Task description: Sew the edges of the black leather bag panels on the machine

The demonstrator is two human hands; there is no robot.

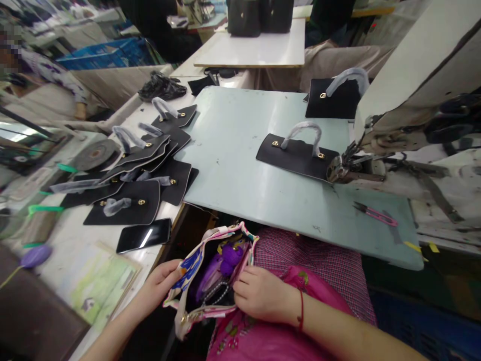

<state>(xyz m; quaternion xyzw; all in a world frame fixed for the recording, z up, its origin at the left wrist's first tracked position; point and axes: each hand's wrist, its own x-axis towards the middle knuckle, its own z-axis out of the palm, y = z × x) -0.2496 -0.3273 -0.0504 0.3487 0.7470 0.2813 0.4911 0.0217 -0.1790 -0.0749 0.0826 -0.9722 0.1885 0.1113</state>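
A colourful patterned handbag (193, 271) hangs open over my lap, its mouth facing up. My left hand (165, 281) pinches its left edge. On the opposite edge, the fingers of my right hand (259, 293) curl over the rim. Inside the handbag lie a fuzzy purple ball (231, 258), a purple pouch (208, 276) and a beaded strand (218, 296). Just beyond, on the pale green sewing table, a black leather panel (293, 158) with a plastic-wrapped handle rests beside the machine's presser area.
A sewing machine (413, 120) occupies the right side, with pink thread snips (376, 213) in front. Several black handled panels (150, 155) are piled at left, near a phone (145, 235) and a booklet (97, 281). A person's sleeve (56, 75) shows far left.
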